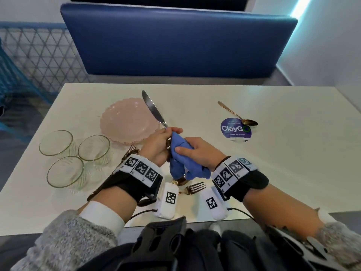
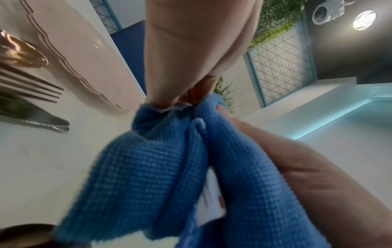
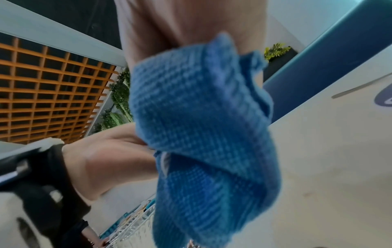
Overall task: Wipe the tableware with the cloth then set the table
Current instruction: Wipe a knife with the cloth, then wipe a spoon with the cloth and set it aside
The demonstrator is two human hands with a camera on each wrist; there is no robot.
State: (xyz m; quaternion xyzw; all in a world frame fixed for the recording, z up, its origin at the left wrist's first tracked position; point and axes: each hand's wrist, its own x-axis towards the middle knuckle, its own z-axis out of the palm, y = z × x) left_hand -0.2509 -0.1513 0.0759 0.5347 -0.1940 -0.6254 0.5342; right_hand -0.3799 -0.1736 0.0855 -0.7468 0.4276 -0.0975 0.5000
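Note:
My left hand (image 1: 162, 140) grips a steel table knife (image 1: 153, 109) by its handle, with the blade pointing up and away over the pink scalloped plate (image 1: 125, 122). My right hand (image 1: 192, 150) holds a blue waffle cloth (image 1: 178, 163) bunched around the lower part of the knife, so the handle is hidden. In the left wrist view the cloth (image 2: 159, 167) fills the middle between my left palm (image 2: 191, 50) and my right hand (image 2: 307, 167). The right wrist view shows the cloth (image 3: 201, 117) hanging from my right hand (image 3: 180, 20).
Three clear glass bowls (image 1: 65, 172) stand at the left. A gold spoon (image 1: 237, 114) lies at the right by a round purple sticker (image 1: 235, 130). A fork (image 1: 193, 187) and another gold spoon (image 1: 178, 180) lie under my hands. A second knife (image 2: 42, 120) lies beside the plate (image 2: 84, 50).

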